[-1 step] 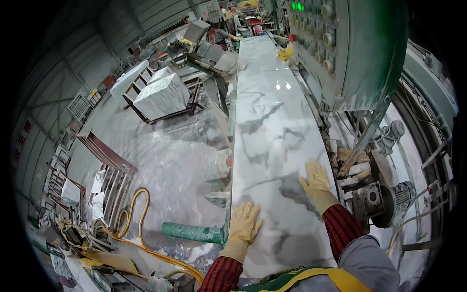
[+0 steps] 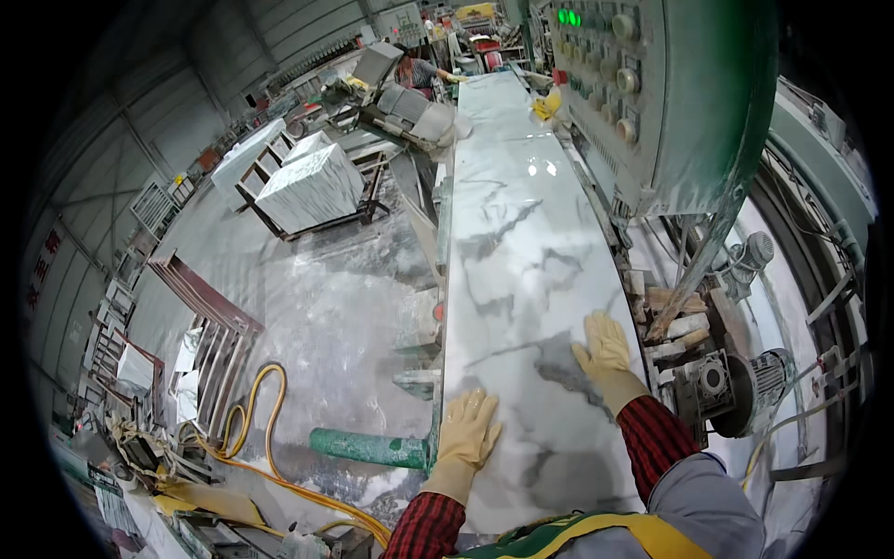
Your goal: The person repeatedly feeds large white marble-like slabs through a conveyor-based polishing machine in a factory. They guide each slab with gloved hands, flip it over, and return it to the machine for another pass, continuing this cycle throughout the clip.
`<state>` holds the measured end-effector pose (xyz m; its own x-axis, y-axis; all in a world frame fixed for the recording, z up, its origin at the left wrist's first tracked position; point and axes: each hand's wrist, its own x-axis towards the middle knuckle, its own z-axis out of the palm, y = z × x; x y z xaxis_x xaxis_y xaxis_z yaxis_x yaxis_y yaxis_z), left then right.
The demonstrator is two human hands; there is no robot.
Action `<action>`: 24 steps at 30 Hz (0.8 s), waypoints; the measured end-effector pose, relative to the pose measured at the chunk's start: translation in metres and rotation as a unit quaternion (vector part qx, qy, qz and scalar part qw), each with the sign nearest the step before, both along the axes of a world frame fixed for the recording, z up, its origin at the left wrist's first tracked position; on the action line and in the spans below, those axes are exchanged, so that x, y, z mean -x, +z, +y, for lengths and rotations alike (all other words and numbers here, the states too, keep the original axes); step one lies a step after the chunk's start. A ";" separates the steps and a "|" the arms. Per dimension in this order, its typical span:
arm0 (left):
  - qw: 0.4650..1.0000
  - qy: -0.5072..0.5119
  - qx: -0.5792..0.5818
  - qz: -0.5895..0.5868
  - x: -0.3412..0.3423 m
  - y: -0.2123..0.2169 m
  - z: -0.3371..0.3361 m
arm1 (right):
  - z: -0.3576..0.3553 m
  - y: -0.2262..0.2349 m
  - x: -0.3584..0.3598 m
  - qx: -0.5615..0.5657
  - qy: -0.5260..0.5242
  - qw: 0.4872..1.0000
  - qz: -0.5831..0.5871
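Note:
A long, wet, polished white stone slab (image 2: pixel 531 270) with grey veins stretches away from me. My left hand (image 2: pixel 468 427), in a cream rubber glove, lies flat near its left edge with the fingers extended. Further forward, my right hand (image 2: pixel 605 349), gloved alike, rests on the slab near the right edge, fingers stretched out and thumb apart. Neither hand grips anything; both palms are hidden against the stone. At the far end, a co-worker (image 2: pixel 424 73) reaches a gloved hand to the slab's left edge.
A control cabinet (image 2: pixel 652 102) with knobs and green lights overhangs the right side. Below it sit a motor (image 2: pixel 759 382) and wood blocks (image 2: pixel 684 326). At left are a green pipe (image 2: pixel 368 447), a yellow hose (image 2: pixel 270 391), a metal rack (image 2: pixel 209 307) and a stack of marble slabs (image 2: pixel 312 186).
The co-worker at the far end shows more, with an arm reaching toward the slab. My right hand sits very slightly lower in the picture; my left hand stays nearly where it was.

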<state>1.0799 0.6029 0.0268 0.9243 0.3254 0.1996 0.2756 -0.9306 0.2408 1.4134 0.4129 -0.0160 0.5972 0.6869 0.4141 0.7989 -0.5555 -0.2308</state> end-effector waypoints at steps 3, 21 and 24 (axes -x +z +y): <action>1.000 -0.001 -0.003 -0.003 -0.005 -0.002 0.001 | -0.016 -0.014 0.013 -0.013 0.017 1.000 -0.009; 0.997 0.007 -0.053 -0.050 -0.011 -0.016 0.007 | -0.076 0.007 0.096 0.057 0.076 0.995 0.007; 0.999 -0.009 -0.030 -0.034 -0.005 -0.010 0.000 | -0.074 -0.012 0.098 0.066 0.050 0.996 0.032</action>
